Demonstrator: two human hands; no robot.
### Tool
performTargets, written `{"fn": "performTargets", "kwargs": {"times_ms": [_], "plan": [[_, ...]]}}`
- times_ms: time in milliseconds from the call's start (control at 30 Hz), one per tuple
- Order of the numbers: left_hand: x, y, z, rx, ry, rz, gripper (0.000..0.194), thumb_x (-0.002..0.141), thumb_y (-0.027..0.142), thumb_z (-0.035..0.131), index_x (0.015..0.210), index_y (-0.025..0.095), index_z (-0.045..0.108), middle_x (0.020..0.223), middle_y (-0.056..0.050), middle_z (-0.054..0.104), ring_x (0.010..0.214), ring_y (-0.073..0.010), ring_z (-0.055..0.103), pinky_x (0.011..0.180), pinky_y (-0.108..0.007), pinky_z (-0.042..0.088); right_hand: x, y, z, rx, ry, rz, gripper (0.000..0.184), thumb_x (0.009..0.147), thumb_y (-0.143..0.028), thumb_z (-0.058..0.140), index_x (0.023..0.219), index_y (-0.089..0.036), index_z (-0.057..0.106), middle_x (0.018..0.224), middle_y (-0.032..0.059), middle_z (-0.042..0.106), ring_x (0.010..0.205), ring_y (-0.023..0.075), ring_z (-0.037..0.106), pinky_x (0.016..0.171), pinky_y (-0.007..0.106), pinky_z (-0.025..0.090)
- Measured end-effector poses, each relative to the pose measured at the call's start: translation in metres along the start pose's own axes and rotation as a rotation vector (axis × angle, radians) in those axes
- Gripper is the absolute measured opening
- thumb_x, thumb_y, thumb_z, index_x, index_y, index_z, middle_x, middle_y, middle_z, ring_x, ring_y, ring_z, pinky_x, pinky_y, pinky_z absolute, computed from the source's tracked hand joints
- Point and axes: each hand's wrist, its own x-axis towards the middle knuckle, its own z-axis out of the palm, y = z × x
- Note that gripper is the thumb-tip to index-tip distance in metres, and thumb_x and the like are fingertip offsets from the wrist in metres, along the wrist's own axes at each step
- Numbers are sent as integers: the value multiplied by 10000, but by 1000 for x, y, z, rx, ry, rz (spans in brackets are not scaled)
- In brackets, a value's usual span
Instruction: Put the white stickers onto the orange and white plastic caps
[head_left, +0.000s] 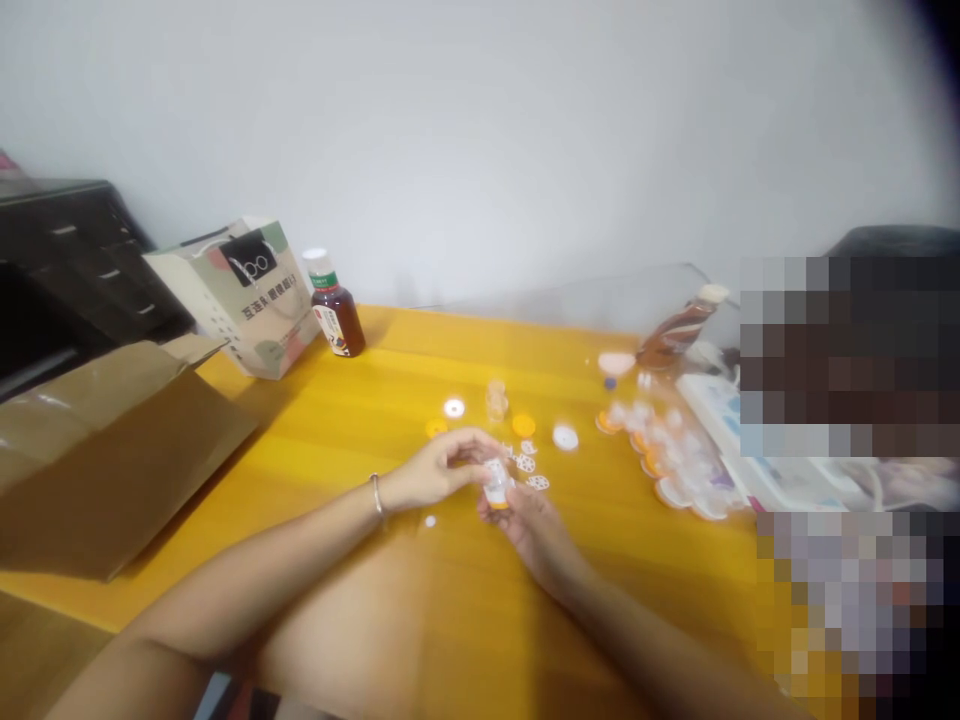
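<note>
Both my hands meet over the middle of the yellow table [390,380]. My left hand [439,468], a bracelet on its wrist, pinches the top of a small clear vial with an orange base [496,484]. My right hand [529,525] cups the same vial from below, fingers curled around it. Just beyond my hands lie small white perforated discs [529,464], orange caps [523,425], white round caps [565,436] and an upright clear vial [496,400].
A row of clear vials with orange bases [664,450] lies at the right. A dark drink bottle [336,310] and a paper bag [244,295] stand at the back left, an open cardboard box [112,450] on the left. Another bottle [679,330] leans at the back right.
</note>
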Motion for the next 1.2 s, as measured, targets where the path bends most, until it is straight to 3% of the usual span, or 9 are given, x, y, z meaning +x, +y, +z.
{"fn": "performTargets", "kwargs": {"times_ms": [267, 500, 667, 767, 833, 933, 1067, 1133, 1200], "plan": [[0, 14, -10, -98, -256, -56, 302, 849, 189, 513, 1151, 178, 528, 1171, -111, 551, 1087, -198, 509, 937, -359, 378, 0, 1, -1, 121, -81, 68, 252, 742, -406, 629, 824, -169, 659, 749, 46, 655, 715, 149, 577, 731, 288, 433], [0, 16, -7, 161, -50, -4, 199, 838, 208, 527, 1020, 165, 597, 1001, -74, 615, 913, -164, 572, 846, -331, 434, 0, -7, 4, 4, -37, -8, 197, 717, -358, 666, 811, -185, 660, 715, 19, 638, 695, 136, 546, 711, 271, 414], [-2, 21, -13, 81, -267, -15, 257, 857, 182, 488, 1110, 174, 529, 1168, -103, 538, 1064, -180, 517, 926, -357, 397, 1, -4, 3, -166, -11, -49, 219, 715, -397, 650, 790, -191, 656, 711, 14, 634, 708, 149, 546, 718, 290, 411], [-3, 25, -14, 248, -185, -5, 364, 826, 203, 541, 1182, 204, 461, 1221, -102, 492, 1114, -188, 475, 921, -349, 400, 2, -3, 2, -265, 7, -87, 221, 721, -400, 640, 811, -199, 654, 717, 7, 626, 701, 147, 539, 716, 291, 413], [-3, 28, -13, 426, -84, -24, 301, 814, 252, 560, 1104, 185, 511, 1072, -87, 578, 983, -177, 546, 837, -329, 445, 3, -2, 1, -294, 16, -98, 219, 717, -392, 644, 830, -204, 653, 744, 4, 624, 697, 142, 535, 707, 286, 416], [-3, 33, -13, 522, -160, -32, 181, 837, 251, 522, 986, 158, 564, 889, -54, 633, 809, -138, 590, 760, -295, 470, 2, -2, 0, -319, -14, -89, 217, 722, -389, 636, 826, -200, 653, 734, 1, 618, 688, 141, 532, 687, 279, 417], [-5, 40, -15, 515, -326, 72, 258, 850, 189, 490, 1106, 195, 524, 1140, -77, 558, 1046, -154, 523, 893, -306, 422, 2, -3, 1, -345, -20, -88, 219, 751, -402, 598, 768, -190, 651, 690, 6, 619, 671, 146, 535, 687, 288, 423], [-7, 41, -13, 586, -266, 81, 377, 826, 237, 537, 1194, 220, 457, 1242, -86, 483, 1125, -177, 467, 910, -317, 411, 2, -5, 3, -353, 25, -105, 205, 732, -388, 623, 820, -206, 652, 763, 12, 643, 725, 160, 552, 728, 303, 428], [-8, 40, -11, 696, -166, 32, 385, 818, 309, 548, 1181, 211, 467, 1166, -88, 536, 1032, -186, 525, 843, -321, 445, 2, -7, 5, -365, 58, -120, 244, 702, -364, 659, 902, -225, 645, 856, 17, 654, 817, 184, 562, 785, 323, 421]]}}
